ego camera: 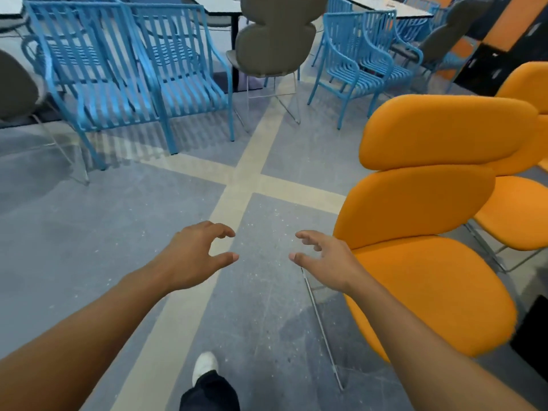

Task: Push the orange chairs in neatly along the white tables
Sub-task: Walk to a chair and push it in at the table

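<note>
An orange padded chair (430, 203) with thin metal legs stands on the right, its back toward the left and its seat low at the right. A second orange chair (522, 209) stands behind it, and part of a third (530, 78) shows at the right edge. My left hand (195, 253) hovers over the grey floor with its fingers curled apart, holding nothing. My right hand (323, 256) is also open and empty, just left of the near chair's seat and apart from it. White tables (225, 4) stand at the far top.
Two blue slatted armchairs (133, 69) stand at the upper left and more blue chairs (355, 63) at the upper middle right. A grey padded chair (275, 40) faces a white table. Beige floor stripes (237, 179) cross ahead. My white shoe (204, 366) steps forward.
</note>
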`<action>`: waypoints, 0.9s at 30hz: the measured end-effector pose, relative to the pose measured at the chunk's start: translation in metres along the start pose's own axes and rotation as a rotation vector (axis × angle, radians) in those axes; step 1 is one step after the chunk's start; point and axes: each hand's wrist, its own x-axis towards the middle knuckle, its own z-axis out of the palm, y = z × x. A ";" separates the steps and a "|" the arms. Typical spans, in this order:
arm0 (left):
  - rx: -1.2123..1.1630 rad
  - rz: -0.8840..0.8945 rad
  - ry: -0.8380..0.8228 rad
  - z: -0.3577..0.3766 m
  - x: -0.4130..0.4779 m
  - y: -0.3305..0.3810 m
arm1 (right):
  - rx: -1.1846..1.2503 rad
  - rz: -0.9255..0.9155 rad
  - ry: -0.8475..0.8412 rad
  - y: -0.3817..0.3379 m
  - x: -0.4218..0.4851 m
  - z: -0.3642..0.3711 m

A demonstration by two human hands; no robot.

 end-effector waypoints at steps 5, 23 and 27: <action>0.011 0.086 -0.018 -0.051 0.071 -0.038 | 0.029 0.050 0.080 -0.043 0.055 0.006; 0.104 0.324 -0.169 -0.092 0.371 -0.048 | 0.156 0.204 0.268 -0.039 0.274 -0.044; 0.118 0.336 -0.226 -0.093 0.443 -0.036 | 0.182 0.242 0.269 -0.026 0.334 -0.069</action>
